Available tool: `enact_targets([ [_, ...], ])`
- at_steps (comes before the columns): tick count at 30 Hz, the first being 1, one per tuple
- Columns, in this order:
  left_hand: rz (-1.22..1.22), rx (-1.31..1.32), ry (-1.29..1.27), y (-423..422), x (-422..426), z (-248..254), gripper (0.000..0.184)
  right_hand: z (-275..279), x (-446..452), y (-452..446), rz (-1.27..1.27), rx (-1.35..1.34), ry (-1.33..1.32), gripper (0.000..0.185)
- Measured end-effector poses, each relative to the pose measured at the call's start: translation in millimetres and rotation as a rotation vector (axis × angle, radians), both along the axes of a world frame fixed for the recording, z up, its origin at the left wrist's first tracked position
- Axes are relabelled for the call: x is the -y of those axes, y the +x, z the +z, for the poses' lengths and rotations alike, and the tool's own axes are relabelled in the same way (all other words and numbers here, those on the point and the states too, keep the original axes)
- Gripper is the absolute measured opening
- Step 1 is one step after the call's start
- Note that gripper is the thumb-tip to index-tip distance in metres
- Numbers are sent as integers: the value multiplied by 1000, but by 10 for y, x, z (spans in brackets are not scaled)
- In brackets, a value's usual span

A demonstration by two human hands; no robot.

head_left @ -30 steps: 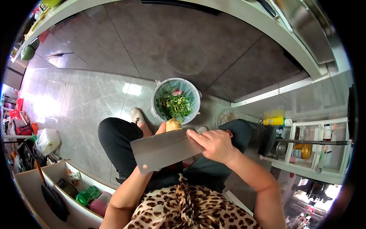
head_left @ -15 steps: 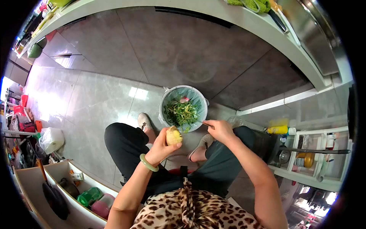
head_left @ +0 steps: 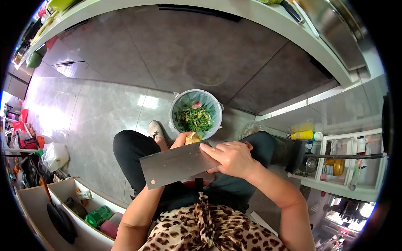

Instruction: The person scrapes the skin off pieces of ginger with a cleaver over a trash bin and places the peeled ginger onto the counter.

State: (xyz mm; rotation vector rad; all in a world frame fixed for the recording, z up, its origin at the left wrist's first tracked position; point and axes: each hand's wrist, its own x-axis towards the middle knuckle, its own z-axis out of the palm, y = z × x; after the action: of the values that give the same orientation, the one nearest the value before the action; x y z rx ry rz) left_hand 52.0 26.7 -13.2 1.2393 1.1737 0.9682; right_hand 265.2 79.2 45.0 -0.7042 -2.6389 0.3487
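Observation:
My right hand (head_left: 235,158) is closed around the handle of a cleaver (head_left: 178,164). Its broad grey blade lies nearly flat to my view, reaching left across my lap, with a small hole near the far corner. Behind the upper edge of the blade, my left hand (head_left: 180,140) grips a partly peeled yellow root vegetable (head_left: 193,138); whether it is potato or ginger I cannot tell. Most of that hand is hidden under the blade. Just beyond both hands stands a lined waste bin (head_left: 172,109), holding green leafy scraps (head_left: 193,119) and pale peelings.
Dark cabinet fronts (head_left: 184,50) rise beyond the bin under a pale counter edge. An open drawer (head_left: 79,180) with a pan and bottles is at lower left. On the right is a white rack (head_left: 368,190) with a yellow bottle (head_left: 302,135) near it.
My right hand has moved left and turned the cleaver so its blade face shows, now covering most of my left hand. The root vegetable has shifted slightly up and is partly covered.

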Motion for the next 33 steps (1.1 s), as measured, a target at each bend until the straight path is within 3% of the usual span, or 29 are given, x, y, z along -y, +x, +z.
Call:
enact_targets([
  [2, 6, -99, 50, 15, 19, 46, 46, 7, 1, 27, 0, 5, 4, 69],
  [3, 5, -98, 48, 20, 24, 60, 46, 21, 4, 46, -1, -2, -8, 57],
  [4, -13, 28, -26, 18, 29, 75, 46, 30, 4, 63, -2, -10, -20, 48],
  [6, -28, 155, -101, 12, 37, 66, 45, -46, -21, 113, -19, -12, -51, 48],
  [7, -20, 466, -208, 10, 46, 35, 45, -113, -46, 142, -36, -16, -79, 49],
  [9, -7, 779, -313, -9, 60, -46, 46, -335, -141, 218, -97, 3, -116, 47],
  [11, -68, -185, -34, -60, 65, -128, 55, -615, -323, 300, -252, 52, -310, 39],
  [14, -24, -261, 149, -27, 10, -50, 57, -658, -536, 328, -436, 168, -535, 34],
  [18, 156, -92, 45, -34, -5, -216, 57, -368, -418, 154, -350, -63, -504, 37],
  [20, 174, 196, -140, -8, -8, -128, 50, -217, -328, 88, -168, -117, -306, 41],
  [22, 217, -4, 158, 33, -20, -137, 38, -40, -224, 49, -89, -53, -207, 46],
  [25, 161, -43, 127, 32, -2, -123, 40, 30, -91, 19, -42, -70, -164, 46],
  [27, 148, 303, 9, 53, 31, -195, 46, 3, -37, 9, -38, -51, -89, 67],
  [28, 145, 418, -32, 69, 41, -169, 49, 4, -23, 9, -38, -52, -89, 67],
  [30, 149, 302, -36, 105, 74, -113, 53, 6, -8, 11, -45, -62, -74, 43],
  [31, 151, 264, -38, 114, 84, -94, 55, -1, 2, 18, -43, -62, -74, 43],
  [33, 129, 550, -94, 105, 102, -129, 54, -21, 24, 42, -53, -70, -106, 43],
])
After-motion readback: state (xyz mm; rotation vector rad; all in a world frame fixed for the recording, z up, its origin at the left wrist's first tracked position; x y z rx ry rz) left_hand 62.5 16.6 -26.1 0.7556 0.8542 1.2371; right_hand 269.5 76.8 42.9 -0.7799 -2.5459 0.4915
